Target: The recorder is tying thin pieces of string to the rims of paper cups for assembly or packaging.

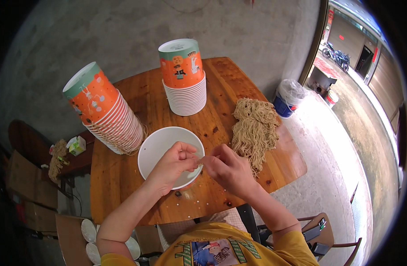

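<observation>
Sitting at the wooden table (pixel 137 177), you have two cup stacks (pixel 184 80) at the far side and a noodle pile (pixel 255 128) to your right, just beside your right hand (pixel 228 170). The white bowl (pixel 161 144) lies upright before you. Your left hand (pixel 174 164) rests over its near rim, fingers pressed together with those of the right, pinching what looks like a thin noodle strand (pixel 201 158). It is probably light, limp and easily torn, so grip softly near its ends.
</observation>
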